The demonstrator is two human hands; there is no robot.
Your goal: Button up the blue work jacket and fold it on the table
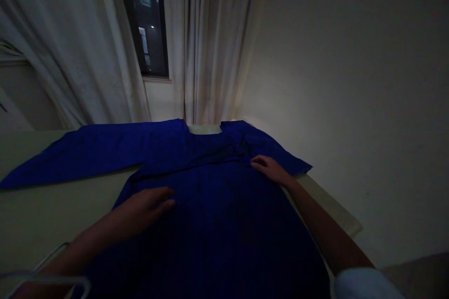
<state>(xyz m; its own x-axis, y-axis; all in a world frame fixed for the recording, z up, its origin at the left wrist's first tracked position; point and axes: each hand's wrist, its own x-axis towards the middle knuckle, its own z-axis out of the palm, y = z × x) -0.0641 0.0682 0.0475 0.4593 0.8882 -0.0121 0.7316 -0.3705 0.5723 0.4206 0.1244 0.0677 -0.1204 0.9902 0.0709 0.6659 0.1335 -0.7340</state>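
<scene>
A dark blue long-sleeved tunic (210,205) lies spread out, its neckline at the far side. One sleeve stretches out to the left; the other, shorter to the eye, points right. Creases and bunched cloth run across the chest, thickest near the right armhole. My left hand (150,202) is over the left side of the body cloth, thumb and fingers apart, holding nothing. At the right armhole, my right hand (268,168) has its thumb and fingertips drawn together on the bunched cloth. The tunic's lower part is lost in shadow.
A pale covered surface (70,210) lies under the tunic, its corner at the right. Behind it hang light curtains (210,46) beside a dark window (145,23). A plain wall (343,88) rises on the right. A thin white loop (52,278), like a cable, is at lower left.
</scene>
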